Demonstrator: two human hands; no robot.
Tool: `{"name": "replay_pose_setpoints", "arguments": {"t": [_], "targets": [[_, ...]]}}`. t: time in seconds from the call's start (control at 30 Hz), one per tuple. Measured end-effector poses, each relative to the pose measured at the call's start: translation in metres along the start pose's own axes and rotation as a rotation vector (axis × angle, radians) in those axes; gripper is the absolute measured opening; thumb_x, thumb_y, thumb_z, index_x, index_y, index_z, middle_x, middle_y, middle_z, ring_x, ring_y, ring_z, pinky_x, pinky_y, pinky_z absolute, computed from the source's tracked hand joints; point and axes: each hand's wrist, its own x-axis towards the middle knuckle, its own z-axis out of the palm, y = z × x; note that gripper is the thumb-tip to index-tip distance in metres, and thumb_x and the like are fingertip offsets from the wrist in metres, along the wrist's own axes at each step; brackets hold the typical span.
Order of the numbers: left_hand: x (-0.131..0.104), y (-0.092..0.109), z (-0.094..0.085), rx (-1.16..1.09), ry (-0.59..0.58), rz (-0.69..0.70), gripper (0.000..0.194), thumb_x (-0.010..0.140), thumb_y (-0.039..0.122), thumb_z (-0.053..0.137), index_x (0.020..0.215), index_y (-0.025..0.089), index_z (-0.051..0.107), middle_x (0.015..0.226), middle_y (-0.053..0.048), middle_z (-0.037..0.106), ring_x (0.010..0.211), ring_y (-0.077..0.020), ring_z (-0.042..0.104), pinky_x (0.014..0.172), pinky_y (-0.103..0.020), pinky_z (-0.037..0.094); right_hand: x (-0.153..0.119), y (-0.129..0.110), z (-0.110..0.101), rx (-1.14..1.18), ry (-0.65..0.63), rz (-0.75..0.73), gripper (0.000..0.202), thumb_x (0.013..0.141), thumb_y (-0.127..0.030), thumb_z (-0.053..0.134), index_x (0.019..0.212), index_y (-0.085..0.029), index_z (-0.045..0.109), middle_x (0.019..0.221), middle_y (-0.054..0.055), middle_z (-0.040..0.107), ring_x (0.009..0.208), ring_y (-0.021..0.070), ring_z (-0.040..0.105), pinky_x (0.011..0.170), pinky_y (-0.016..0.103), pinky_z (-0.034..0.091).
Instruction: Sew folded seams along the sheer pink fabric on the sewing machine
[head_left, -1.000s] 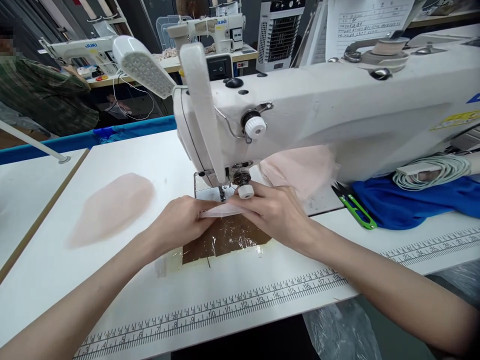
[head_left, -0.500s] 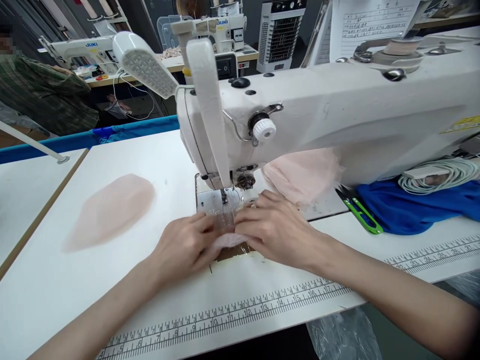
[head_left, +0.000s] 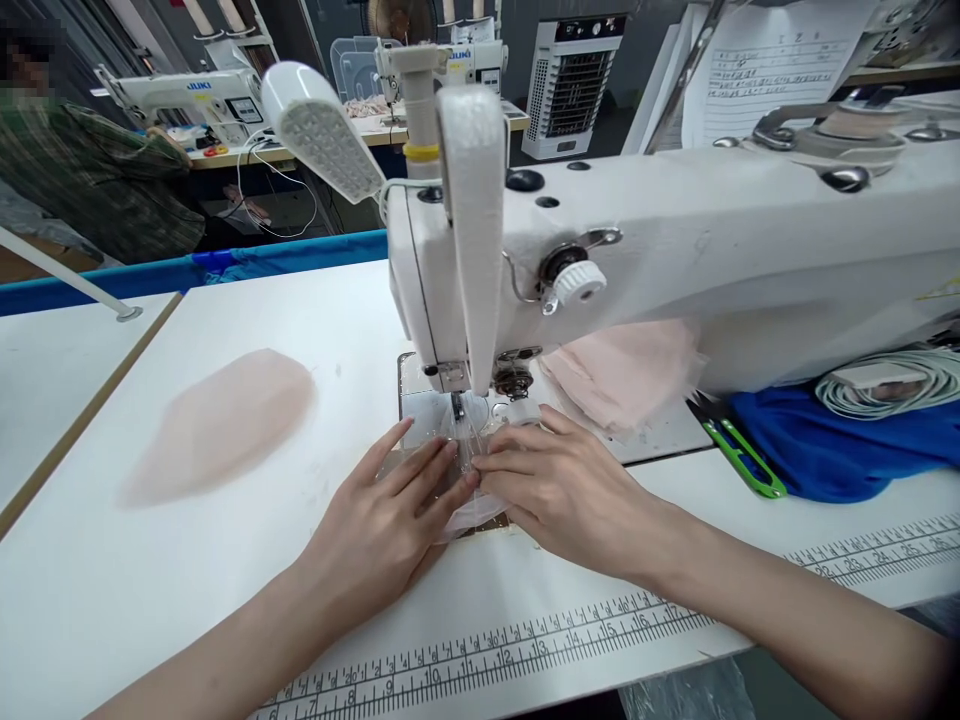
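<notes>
A small piece of sheer pale fabric (head_left: 476,515) lies at the needle area of a white sewing machine (head_left: 667,220), just in front of the presser foot (head_left: 459,405). My left hand (head_left: 394,515) rests on its left part, fingers spread and stretched toward the foot. On the right side, my right hand (head_left: 574,490) has its fingers drawn together on the fabric's edge. Much of the fabric is hidden beneath both hands. Sheer pink fabric pieces (head_left: 630,370) are heaped under the machine arm, and a single pink piece (head_left: 232,425) lies flat to the left.
Green-handled thread snips (head_left: 746,462) lie right of my right hand, beside a blue cloth (head_left: 847,450) with a coiled cord (head_left: 892,385) on it. A printed ruler (head_left: 510,655) runs along the table's front edge. Another person (head_left: 97,180) is at the back left.
My left hand's fingers have opened from a closed grip on the fabric and spread over it. My right hand stays near the same spot. The view has shifted slightly.
</notes>
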Motion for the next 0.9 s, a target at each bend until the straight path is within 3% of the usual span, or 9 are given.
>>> {"name": "replay_pose_setpoints", "arguments": {"t": [0.23, 0.43, 0.6, 0.9], "targets": [[0.005, -0.011, 0.004, -0.003, 0.007, -0.023, 0.035, 0.093, 0.020, 0.044, 0.124, 0.017, 0.060, 0.121, -0.012, 0.065, 0.115, -0.0260, 0.060, 0.113, -0.059, 0.026, 0.002, 0.006, 0.009, -0.026, 0.071, 0.017, 0.020, 0.087, -0.007, 0.051, 0.082, -0.015, 0.069, 0.089, 0.004, 0.074, 0.088, 0.0169, 0.063, 0.084, 0.032, 0.037], [0.009, -0.023, 0.013, 0.015, 0.004, -0.035, 0.037, 0.095, 0.021, 0.043, 0.130, 0.017, 0.054, 0.124, -0.013, 0.063, 0.117, -0.0263, 0.059, 0.111, -0.060, 0.029, 0.007, 0.014, 0.016, -0.120, 0.121, -0.007, 0.022, 0.087, -0.005, 0.050, 0.080, -0.016, 0.068, 0.091, 0.003, 0.074, 0.083, 0.0172, 0.062, 0.085, 0.034, 0.039], [0.013, -0.032, 0.018, 0.032, 0.001, -0.060, 0.037, 0.095, 0.023, 0.045, 0.131, 0.019, 0.054, 0.126, -0.013, 0.062, 0.119, -0.0267, 0.057, 0.111, -0.059, 0.028, 0.012, 0.020, 0.019, -0.218, 0.084, 0.003, 0.024, 0.088, -0.005, 0.048, 0.084, -0.016, 0.069, 0.087, 0.002, 0.074, 0.076, 0.0162, 0.060, 0.086, 0.035, 0.039], [0.007, -0.014, 0.006, -0.059, 0.037, -0.102, 0.033, 0.092, 0.017, 0.045, 0.119, 0.022, 0.063, 0.118, -0.011, 0.064, 0.113, -0.0252, 0.058, 0.104, -0.051, 0.042, 0.002, 0.010, 0.018, -0.183, 0.140, -0.106, 0.024, 0.088, -0.005, 0.050, 0.083, -0.016, 0.070, 0.085, 0.003, 0.074, 0.087, 0.0158, 0.064, 0.085, 0.032, 0.043]]}}
